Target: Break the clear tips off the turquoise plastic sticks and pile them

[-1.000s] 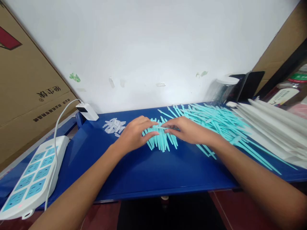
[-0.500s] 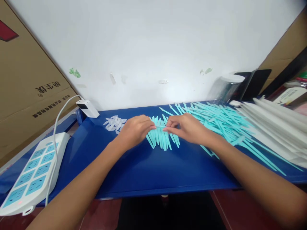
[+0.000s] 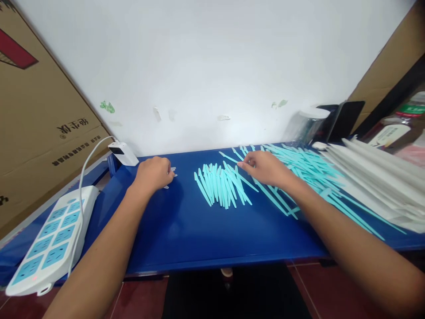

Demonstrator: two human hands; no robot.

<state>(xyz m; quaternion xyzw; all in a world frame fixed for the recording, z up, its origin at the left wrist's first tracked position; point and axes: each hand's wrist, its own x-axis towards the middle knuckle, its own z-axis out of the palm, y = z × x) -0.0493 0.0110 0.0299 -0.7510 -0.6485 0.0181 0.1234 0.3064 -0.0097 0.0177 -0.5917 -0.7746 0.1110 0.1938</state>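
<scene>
My left hand is closed with curled fingers over the pile of small translucent plastic pieces. It covers most of that pile, so what its fingertips hold is hidden. My right hand pinches near one end of a slim turquoise plastic stick, at the near left edge of a big loose heap of such sticks. Between both hands lies a smaller group of turquoise sticks, roughly side by side, with a few crossing on its right.
A white power strip with a cable lies at the left, near a small white device. White paper-like sheets and a clear lidded container are at the right. A cardboard box leans at the left.
My hands, together over the small group half a second ago, have parted. The left moved to the translucent pieces, the right toward the big heap. The stick between them now lies with the group.
</scene>
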